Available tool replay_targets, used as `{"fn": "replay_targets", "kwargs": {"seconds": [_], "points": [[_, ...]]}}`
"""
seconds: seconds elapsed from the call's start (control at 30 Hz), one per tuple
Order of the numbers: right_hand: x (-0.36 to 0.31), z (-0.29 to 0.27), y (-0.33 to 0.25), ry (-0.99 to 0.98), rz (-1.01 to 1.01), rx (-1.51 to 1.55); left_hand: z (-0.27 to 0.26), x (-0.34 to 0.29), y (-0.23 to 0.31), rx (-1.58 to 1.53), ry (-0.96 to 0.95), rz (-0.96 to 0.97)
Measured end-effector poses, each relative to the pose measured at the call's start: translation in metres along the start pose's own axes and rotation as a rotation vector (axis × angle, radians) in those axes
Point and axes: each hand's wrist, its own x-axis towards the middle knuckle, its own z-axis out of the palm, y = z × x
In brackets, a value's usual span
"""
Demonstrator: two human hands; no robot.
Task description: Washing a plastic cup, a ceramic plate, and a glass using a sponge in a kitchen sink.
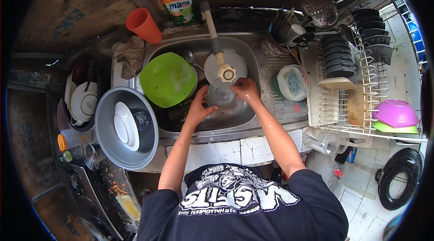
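Over the steel sink (244, 119) a small clear round dish (222, 95) sits below the tap with its pale handle (227, 74). My right hand (246, 90) is closed, its fingertips pinching the dish's right rim. At the dish's left side is my left hand (199, 108), thumb and fingers apart; whether it touches the dish is hard to tell. Left of it lies a green square plate (167, 80) with wet smears. Behind the tap stands a whitish round plate (217, 62), and a spoon (190, 56) leans beside the green plate.
A grey basin (101, 119) holding white dishes (124, 126) overlaps the sink's left edge. Right of the sink stands a tub with a sponge (294, 83), then a white dish rack (334, 101). An orange cup (143, 25) and a detergent pouch (179, 9) stand behind.
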Motion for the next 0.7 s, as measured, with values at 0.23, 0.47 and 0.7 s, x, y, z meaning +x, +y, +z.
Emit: {"fn": "replay_targets", "kwargs": {"seconds": [0.23,0.47,0.7], "points": [[0.005,0.003,-0.005,0.11,-0.042,0.002,-0.002,0.001,0.013,-0.047,0.012,0.025],[-0.003,0.012,-0.007,0.005,0.073,0.263,-0.005,0.001,0.029,-0.136,0.11,0.084],[-0.004,0.01,-0.004,0.002,0.104,0.309,-0.012,-0.004,0.029,-0.03,0.009,0.041]]}}
